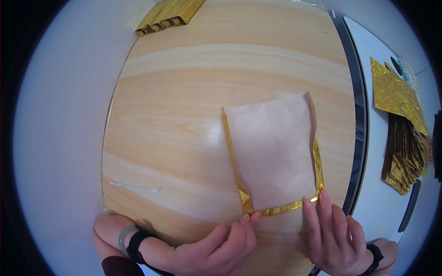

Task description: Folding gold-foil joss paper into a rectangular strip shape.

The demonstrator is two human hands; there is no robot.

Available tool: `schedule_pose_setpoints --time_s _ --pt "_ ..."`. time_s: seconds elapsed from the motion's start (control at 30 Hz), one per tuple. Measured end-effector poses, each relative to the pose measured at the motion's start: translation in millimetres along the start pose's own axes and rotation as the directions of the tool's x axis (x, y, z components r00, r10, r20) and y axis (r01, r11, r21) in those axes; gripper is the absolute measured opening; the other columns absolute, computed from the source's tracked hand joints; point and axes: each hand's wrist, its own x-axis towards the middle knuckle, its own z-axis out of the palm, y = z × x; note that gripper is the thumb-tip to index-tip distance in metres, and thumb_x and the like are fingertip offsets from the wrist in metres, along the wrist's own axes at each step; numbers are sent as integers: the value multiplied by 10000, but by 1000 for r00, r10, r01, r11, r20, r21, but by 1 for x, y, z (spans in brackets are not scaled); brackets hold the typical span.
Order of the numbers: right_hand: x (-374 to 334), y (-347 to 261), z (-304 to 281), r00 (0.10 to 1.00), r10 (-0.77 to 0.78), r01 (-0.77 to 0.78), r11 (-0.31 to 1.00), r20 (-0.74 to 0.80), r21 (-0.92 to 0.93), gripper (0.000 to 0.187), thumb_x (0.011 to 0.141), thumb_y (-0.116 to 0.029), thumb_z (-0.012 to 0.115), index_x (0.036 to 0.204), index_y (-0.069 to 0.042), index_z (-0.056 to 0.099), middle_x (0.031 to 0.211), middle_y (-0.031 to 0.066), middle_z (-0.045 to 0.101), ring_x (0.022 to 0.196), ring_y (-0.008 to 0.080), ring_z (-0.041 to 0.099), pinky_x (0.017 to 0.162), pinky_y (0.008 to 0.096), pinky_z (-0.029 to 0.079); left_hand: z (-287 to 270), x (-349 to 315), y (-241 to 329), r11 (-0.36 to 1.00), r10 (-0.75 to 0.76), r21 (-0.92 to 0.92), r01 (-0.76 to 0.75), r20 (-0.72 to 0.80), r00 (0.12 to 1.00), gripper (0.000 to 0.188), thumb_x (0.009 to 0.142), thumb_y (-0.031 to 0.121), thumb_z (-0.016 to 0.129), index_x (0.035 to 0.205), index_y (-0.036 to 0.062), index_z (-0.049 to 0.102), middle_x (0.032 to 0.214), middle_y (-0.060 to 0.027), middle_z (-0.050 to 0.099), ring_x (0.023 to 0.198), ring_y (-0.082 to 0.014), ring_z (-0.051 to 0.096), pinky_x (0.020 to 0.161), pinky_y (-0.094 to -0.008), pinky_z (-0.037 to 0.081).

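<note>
Matt, faintly creased paper sheet (271, 149) with glossy foil-like edges (280, 209); smooth, wood-grained tabletop (184, 96).

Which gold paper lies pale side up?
The sheet that the left hand and right hand touch; the folded pieces at upper left and pile at right show gold.

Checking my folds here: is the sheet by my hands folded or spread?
Partly folded. The sheet lies mostly spread, pale side up, but gold strips show along its left, lower and right edges; none along the top.
</note>
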Motion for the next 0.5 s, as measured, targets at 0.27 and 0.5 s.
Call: schedule_pose_setpoints --time_s 0.27,0.5 --pt "-3 0 1 1000 19 -19 999 21 38 276 894 -137 554 1115 -43 691 1057 55 705 874 134 645 894 275 436 4 1 1 993 -111 -43 108 -51 993 217 747 80 686 951 55 757 886 -21 629 788 -137 544 609 -229 477" --pt "8 20 23 978 200 -134 813 -56 566 393 772 -153 687 1113 33 629 963 81 656 772 220 619 709 352 416 9 8 -26 659 -392 -629 412 180 902 326 602 76 783 925 99 746 866 -6 614 769 -207 555 607 -282 480"
